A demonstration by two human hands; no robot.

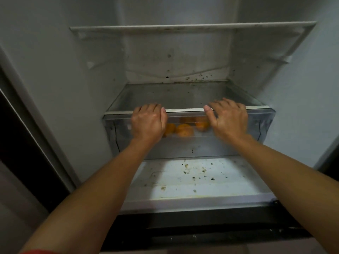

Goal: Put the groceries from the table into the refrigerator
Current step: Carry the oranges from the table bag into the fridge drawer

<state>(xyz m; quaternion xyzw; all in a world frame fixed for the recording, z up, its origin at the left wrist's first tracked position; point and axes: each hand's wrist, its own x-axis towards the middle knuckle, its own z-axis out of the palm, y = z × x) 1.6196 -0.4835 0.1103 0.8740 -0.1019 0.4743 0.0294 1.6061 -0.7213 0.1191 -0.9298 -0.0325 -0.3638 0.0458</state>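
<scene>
**A:** We're looking straight into the open white refrigerator (55,74), and dead centre sit the round orange fruits (184,130), inside the clear plastic drawer (260,123).

**B:** How many?

**A:** Three or four orange blobs, hard to count. The drawer front blurs them, and the one at 9 o'clock is half behind the left hand (147,121).

**B:** And what's that hand doing?

**A:** Palm against the drawer front, thumb along the rim, fingers bent over the white trim of the glass shelf (183,96) above. The fingertips are hidden, so I cannot tell whether it grips or only presses.

**B:** The right hand (229,118)?

**A:** At 3 o'clock of the fruits, fingers spread and fairly straight across the same trim, thumb on the rim, nothing held.

**B:** Anything else?

**A:** A second white-edged shelf (192,27) at 12 o'clock. At 6 o'clock there's the pale refrigerator floor (229,187), dotted with dark crumbs (187,166). A scrap of red sleeve (36,252) at 7 o'clock is cut off by the frame edge.
</scene>
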